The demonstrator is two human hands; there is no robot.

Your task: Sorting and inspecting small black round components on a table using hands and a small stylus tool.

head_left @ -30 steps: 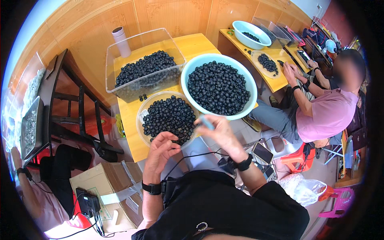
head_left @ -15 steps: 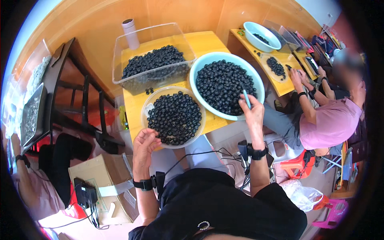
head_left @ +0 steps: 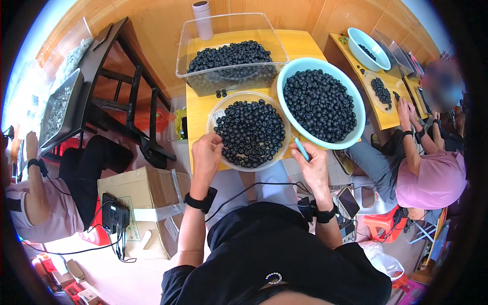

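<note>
Right hand (head_left: pixel 312 165) back from over bowl (head_left: pixel 359 104), gripping tool (head_left: pixel 302 149); I see left hand (head_left: pixel 206 155) pinched narrow at dish (head_left: pixel 218 113) edge, bowl close opposite.

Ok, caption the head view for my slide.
Left hand at a dish of dark balls; right hand holding a blue tool.

A shallow, round, clear dish (head_left: pixel 287 131) sits flat on the yellow table (head_left: pixel 303 43). It holds a loose heap of small dark balls (head_left: pixel 249 127), spread over most of the base, with bare patches toward the near edge. The fingertips of the left hand (head_left: pixel 206 155) are at its left rim; whether they pinch a ball cannot be determined. A slim light blue tool (head_left: pixel 302 149) is gripped in the right hand (head_left: pixel 314 165), tilted, upper end pointing away and leftward, just beside the dish. A light blue bowl (head_left: pixel 359 109), upright, stands to the dish's right, heaped with similar balls.
</note>
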